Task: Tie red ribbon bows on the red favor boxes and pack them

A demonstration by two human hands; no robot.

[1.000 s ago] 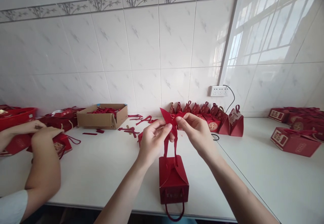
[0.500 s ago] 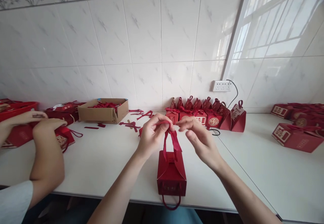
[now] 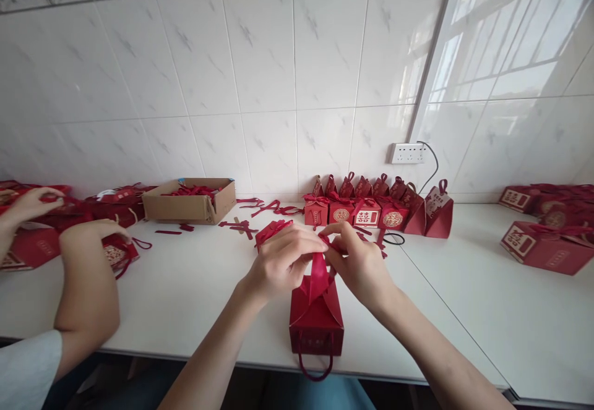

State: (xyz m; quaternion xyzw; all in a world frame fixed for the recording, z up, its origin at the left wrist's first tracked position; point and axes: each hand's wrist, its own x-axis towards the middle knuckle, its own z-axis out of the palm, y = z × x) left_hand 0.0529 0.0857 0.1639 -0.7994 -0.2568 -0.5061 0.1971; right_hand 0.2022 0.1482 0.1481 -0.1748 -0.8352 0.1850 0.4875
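A red gift box point(image 3: 316, 326) with a cord handle hanging off its near side stands close to the table's front edge. Red ribbon point(image 3: 318, 277) rises from the top of this box to my fingers. My left hand point(image 3: 285, 261) is closed on the ribbon from the left, fingers bent over it. From the right, my right hand point(image 3: 355, 261) pinches the same ribbon, its fingertips meeting the left ones. The ribbon's upper end is partly hidden by my fingers. Just behind my left hand sits another red box point(image 3: 273, 232), partly covered.
A cardboard box point(image 3: 185, 211) of red ribbons stands back left, loose ribbon pieces point(image 3: 239, 227) beside it. Several finished-looking red boxes point(image 3: 366, 213) line the wall; more boxes point(image 3: 547, 246) sit right. At left, a co-worker's arms point(image 3: 88, 280) reach among red boxes. A socket strip point(image 3: 408, 153) is on the wall.
My right hand, apart from the ribbon before, has moved left and now grips it. My left hand has turned over and sits lower. The co-worker's farther hand has lifted away.
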